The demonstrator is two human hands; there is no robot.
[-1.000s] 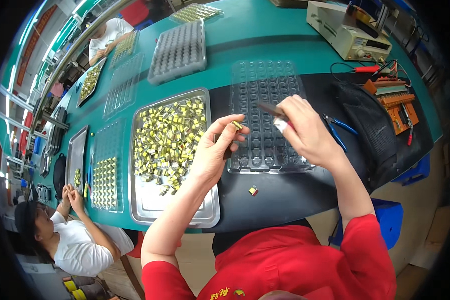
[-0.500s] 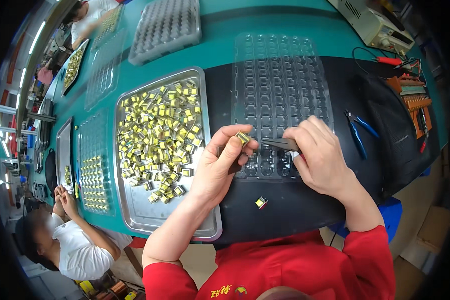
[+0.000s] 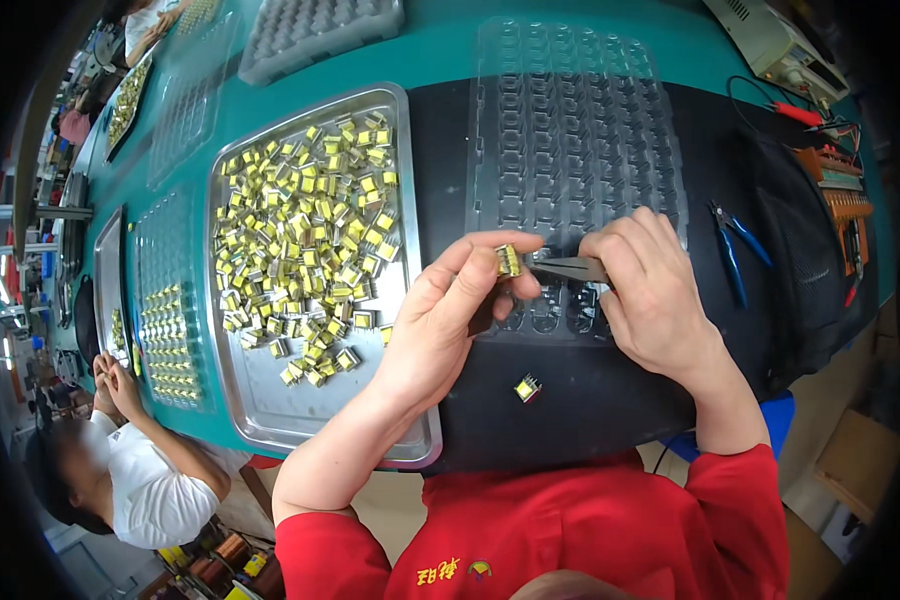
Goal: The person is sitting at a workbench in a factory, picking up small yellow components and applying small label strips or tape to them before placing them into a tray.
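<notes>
My left hand (image 3: 445, 300) pinches a small transformer (image 3: 508, 262) with yellow tape and metal pins between thumb and fingers. From the right, my right hand (image 3: 655, 295) grips a pair of needle-nose pliers (image 3: 572, 268), whose tips reach up to the transformer's side; whether they touch a pin is too small to tell. Both hands are over the near end of a clear plastic blister tray (image 3: 580, 130). A single transformer (image 3: 527, 388) lies on the black mat below my hands. To the left, a metal tray (image 3: 300, 405) carries a heap of similar transformers.
Blue-handled cutters (image 3: 735, 250) lie on the black mat (image 3: 570, 430) at right. Beyond are a beige instrument (image 3: 770, 40), red clip leads (image 3: 798, 114) and an orange terminal fixture (image 3: 842, 195). Stacked plastic trays (image 3: 320, 35) stand at the back. A co-worker (image 3: 160, 470) sits at left beside another filled blister tray (image 3: 170, 340).
The view has shifted a little. My left hand has turned the transformer so another side shows, and the plier tips have come closer to it.
</notes>
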